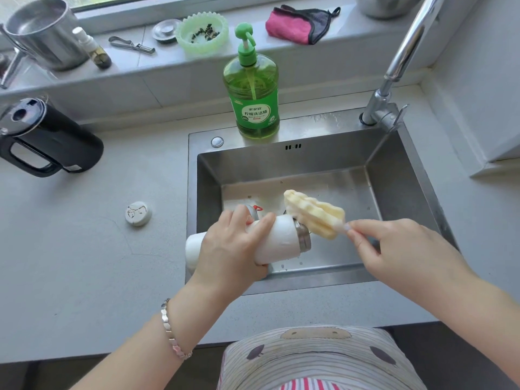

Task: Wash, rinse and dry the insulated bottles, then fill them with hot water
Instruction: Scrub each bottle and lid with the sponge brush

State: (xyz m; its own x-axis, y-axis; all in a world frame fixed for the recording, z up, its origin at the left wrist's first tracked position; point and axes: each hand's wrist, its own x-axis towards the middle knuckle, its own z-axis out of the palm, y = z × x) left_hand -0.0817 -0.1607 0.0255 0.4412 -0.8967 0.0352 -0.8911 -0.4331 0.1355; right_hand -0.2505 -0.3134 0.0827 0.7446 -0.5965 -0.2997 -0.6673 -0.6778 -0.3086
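Bottle (281,237) lay sideways over sink (281,280), mouth toward right grip (394,246); left grip (230,249) clasped body, right pinched sponge brush (315,212).

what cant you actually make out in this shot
Head view: inside of the white bottle, its mouth turned sideways with the sponge brush against it.
Head view: metal thing with a red loop in the sink, mostly behind the left hand.
Head view: brush handle, mostly covered by the right hand.
Head view: tap spout end, cut off by the top edge.
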